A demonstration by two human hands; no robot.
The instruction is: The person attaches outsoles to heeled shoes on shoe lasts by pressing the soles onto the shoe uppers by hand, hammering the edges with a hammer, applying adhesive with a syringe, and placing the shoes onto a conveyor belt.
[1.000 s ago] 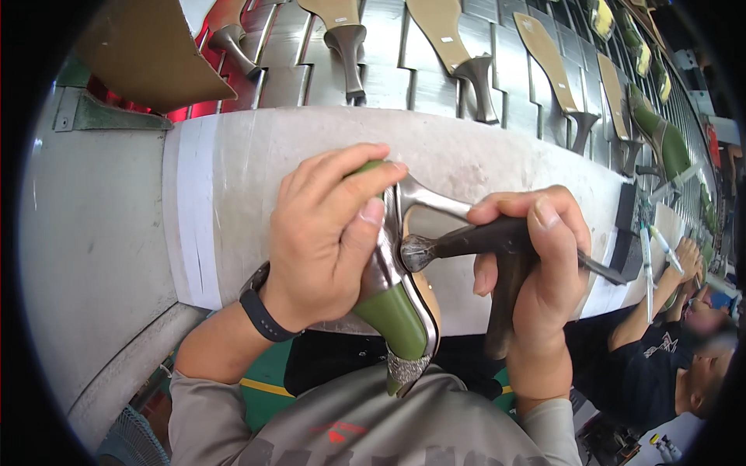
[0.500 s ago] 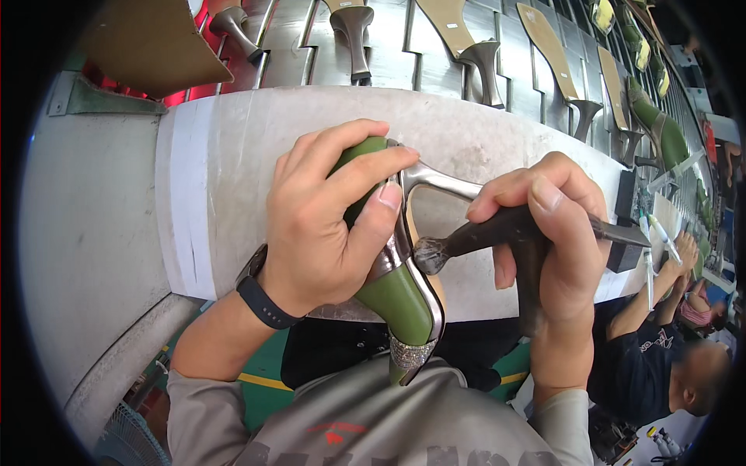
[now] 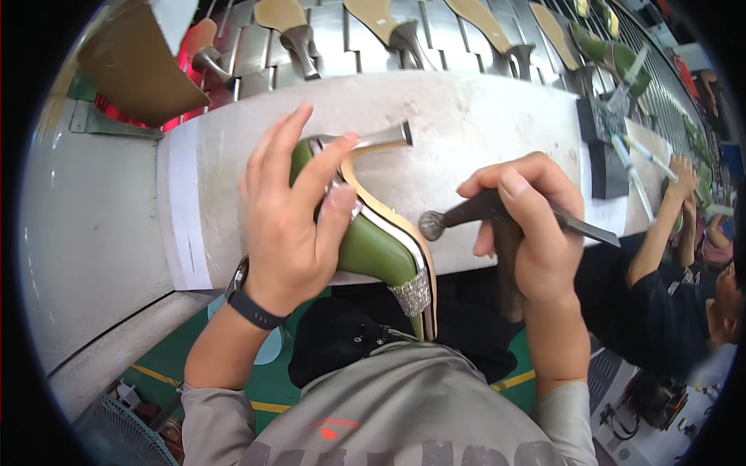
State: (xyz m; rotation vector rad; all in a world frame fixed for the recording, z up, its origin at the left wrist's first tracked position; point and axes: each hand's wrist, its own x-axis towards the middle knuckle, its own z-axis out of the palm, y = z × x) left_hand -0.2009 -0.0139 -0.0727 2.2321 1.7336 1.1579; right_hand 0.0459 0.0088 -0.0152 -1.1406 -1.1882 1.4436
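Observation:
My left hand [image 3: 289,213] holds a high-heeled shoe [image 3: 377,252] on its side, built on a green last. The thumb and a finger press near its heel end, while other fingers stretch out. The shoe has a metallic strap, a glittering band near the toe and a tan sole edge facing right. Its shiny heel [image 3: 379,138] points right, and the toe hangs over the bench edge toward me. In my right hand [image 3: 540,225] is a dark shoemaker's hammer [image 3: 509,264], gripped where head and handle meet. Its round, worn face is just right of the sole, apart from it.
Soles with heels attached [image 3: 381,23] lie along a metal slat conveyor [image 3: 334,58] beyond the pale bench [image 3: 466,109]. A dark block [image 3: 606,167] with syringe-like tubes [image 3: 633,175] stands at right. Further right a co-worker [image 3: 676,295] works. A brown board [image 3: 140,62] juts in at far left.
The shoe has turned, so more of its sole edge shows and the heel points slightly upward. The hammer face, earlier against the shoe's edge, is now apart from it. The whole view has shifted.

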